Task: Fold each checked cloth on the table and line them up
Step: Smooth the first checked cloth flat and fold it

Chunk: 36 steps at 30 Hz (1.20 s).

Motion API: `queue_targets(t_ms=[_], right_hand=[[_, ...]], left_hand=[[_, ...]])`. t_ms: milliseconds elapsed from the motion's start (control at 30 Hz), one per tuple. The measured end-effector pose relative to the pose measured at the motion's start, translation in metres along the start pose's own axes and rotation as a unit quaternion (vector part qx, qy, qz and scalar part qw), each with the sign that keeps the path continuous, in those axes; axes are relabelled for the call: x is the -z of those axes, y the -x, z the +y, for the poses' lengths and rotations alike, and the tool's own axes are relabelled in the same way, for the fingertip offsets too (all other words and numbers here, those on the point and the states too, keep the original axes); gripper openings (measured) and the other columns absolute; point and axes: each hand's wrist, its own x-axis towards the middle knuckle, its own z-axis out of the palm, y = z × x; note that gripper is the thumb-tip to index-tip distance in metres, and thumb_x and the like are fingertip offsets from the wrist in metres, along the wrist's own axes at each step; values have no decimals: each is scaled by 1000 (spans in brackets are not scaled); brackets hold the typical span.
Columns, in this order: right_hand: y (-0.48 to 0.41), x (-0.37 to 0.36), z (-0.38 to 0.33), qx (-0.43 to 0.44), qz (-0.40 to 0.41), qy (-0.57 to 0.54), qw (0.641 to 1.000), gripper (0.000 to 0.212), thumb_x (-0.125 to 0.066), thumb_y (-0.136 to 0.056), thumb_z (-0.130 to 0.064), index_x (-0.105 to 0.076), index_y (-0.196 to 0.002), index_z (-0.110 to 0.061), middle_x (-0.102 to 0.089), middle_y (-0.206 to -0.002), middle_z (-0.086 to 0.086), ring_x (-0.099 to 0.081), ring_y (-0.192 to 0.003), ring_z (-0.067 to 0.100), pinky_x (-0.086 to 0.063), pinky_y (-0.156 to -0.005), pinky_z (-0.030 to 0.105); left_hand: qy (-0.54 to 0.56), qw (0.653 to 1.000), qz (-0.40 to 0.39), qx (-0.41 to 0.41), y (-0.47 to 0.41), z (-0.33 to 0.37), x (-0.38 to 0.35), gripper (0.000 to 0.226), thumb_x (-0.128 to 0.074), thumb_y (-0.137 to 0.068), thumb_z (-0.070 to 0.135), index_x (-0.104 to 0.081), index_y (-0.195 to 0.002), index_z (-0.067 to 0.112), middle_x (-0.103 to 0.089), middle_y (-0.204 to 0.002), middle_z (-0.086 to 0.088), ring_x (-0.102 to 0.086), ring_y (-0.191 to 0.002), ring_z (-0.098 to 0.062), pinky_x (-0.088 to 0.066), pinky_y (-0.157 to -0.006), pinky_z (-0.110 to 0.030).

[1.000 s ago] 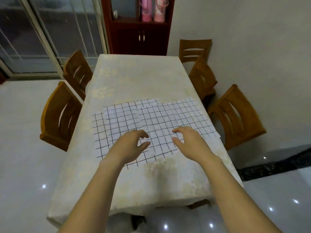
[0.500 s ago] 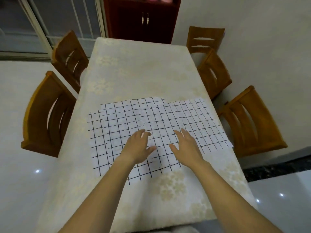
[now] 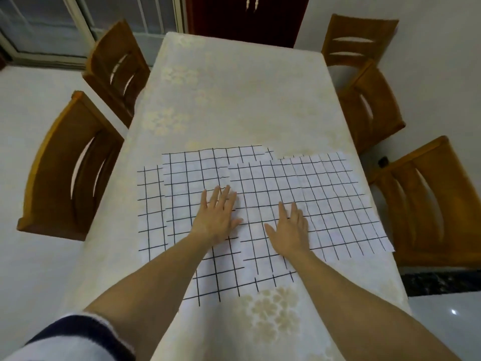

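Several white cloths with black checks lie flat and overlapping across the near half of the table (image 3: 234, 87). One cloth (image 3: 151, 204) peeks out at the far left, a larger one (image 3: 192, 173) overlaps it, a third (image 3: 263, 188) lies in the middle, and another (image 3: 343, 204) reaches the right edge. My left hand (image 3: 217, 217) lies flat, fingers straight, on the seam between the left and middle cloths. My right hand (image 3: 290, 227) rests flat on the middle cloth, fingers straight.
The table wears a cream tablecloth with pale flower prints. Wooden chairs stand along both sides: two at the left (image 3: 70, 168) and three at the right (image 3: 429, 204). A dark red cabinet (image 3: 247, 16) stands beyond the far end.
Both hands have dropped from loosely curled above the cloths to flat on them, fingers stretched. The view has tilted down and closer to the table.
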Motion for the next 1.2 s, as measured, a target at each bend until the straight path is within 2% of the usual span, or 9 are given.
queue_targets(t_ms=[100,267,533,633,733,833,1000,1100,1200], right_hand=[[-11,-16,-1,-21,-14,23,999,94,-30,-89,-77,11,-157,-26,21,-163,13,17,-149,37,8,-119,53],[-11,-47,-3,-30,9,56,998,93,0,-85,-84,23,-153,-25,30,-159,13,29,-145,39,10,-118,61],[-16,-52,1,36,27,110,993,90,-1,-88,-80,22,-153,-22,29,-159,15,29,-145,38,7,-118,61],[-10,-49,3,87,7,125,988,90,-4,-88,-81,22,-154,-24,29,-159,15,29,-145,39,7,-119,61],[-3,-46,8,147,-10,151,978,91,-3,-88,-82,25,-152,-26,32,-158,13,31,-145,38,8,-119,61],[7,-45,11,212,-20,169,962,90,-10,-89,-82,17,-155,-27,26,-161,11,27,-146,36,5,-120,59],[30,-41,18,320,-56,207,923,84,-15,-92,-80,15,-155,-34,21,-163,7,24,-148,31,-1,-120,56],[40,-35,29,378,-81,221,895,79,-17,-93,-78,17,-153,-39,24,-163,1,27,-148,27,4,-120,51],[45,-24,40,438,-94,224,866,72,-18,-95,-75,10,-154,-44,20,-164,-5,22,-150,22,10,-120,45]], left_hand=[[-3,1000,-9,0,-5,-16,-29,83,4,-95,74,25,-155,21,33,-163,-2,30,-150,-27,13,-122,-55],[40,998,44,-2,-8,-23,-46,84,-2,-95,76,16,-159,24,27,-165,6,29,-150,-18,8,-124,-52],[144,985,93,-9,-9,-27,-45,90,-21,-95,77,10,-161,24,16,-167,12,20,-152,-5,6,-126,-44],[264,950,164,-11,-7,-29,-41,88,-43,-97,66,-5,-162,20,3,-170,7,3,-155,-7,-5,-127,-44],[395,887,222,86,-4,-28,-31,83,-54,-98,55,-14,-161,20,-8,-169,5,-11,-155,-14,-14,-126,-43],[436,860,211,160,-4,-28,-23,77,-54,-99,49,-18,-160,19,-16,-167,-1,-19,-153,-19,-22,-124,-47],[433,861,217,158,-5,-36,-15,58,-62,-99,29,-39,-149,10,-40,-150,-11,-43,-135,-26,-39,-112,-40],[406,872,218,167,-4,-41,-8,56,-63,-98,30,-43,-147,10,-43,-148,-12,-45,-133,-27,-40,-108,-37],[333,911,178,165,1,-45,-9,69,-63,-97,42,-35,-153,12,-33,-160,-12,-35,-144,-30,-33,-117,-43]])
